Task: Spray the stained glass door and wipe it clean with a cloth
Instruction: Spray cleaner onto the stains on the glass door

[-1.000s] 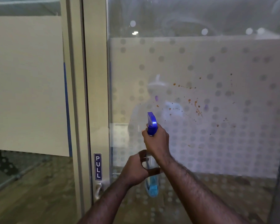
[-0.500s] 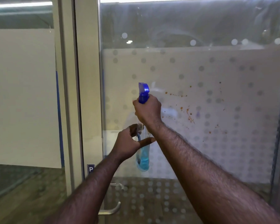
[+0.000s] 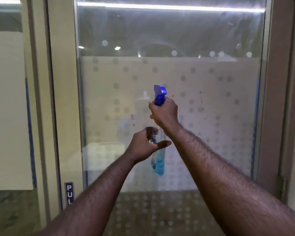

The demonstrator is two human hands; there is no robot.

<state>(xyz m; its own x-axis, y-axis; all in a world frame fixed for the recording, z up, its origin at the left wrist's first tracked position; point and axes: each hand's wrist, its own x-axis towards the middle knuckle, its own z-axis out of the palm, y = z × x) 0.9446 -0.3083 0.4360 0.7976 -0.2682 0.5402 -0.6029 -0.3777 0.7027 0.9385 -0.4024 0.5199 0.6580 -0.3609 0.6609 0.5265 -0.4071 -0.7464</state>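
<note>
Now that the spray bottle (image 3: 158, 147) has come up from waist level, its blue trigger head (image 3: 159, 95) sits right at the height of the brown stain specks (image 3: 200, 99) on the glass door (image 3: 211, 133), which show at about 3 o'clock from the nozzle. The right hand (image 3: 163, 114) has its grip clamped around the bottle neck. The left hand (image 3: 143, 145), at 7 o'clock from the right one, is pinching the bottle body between thumb and curled fingers, steadying it. Blue liquid sits low in the bottle. I'd say aiming is basically done and the first squirt is next. No cloth in view yet, and the PULL sign (image 3: 69, 193) is down at 8 o'clock.
</note>
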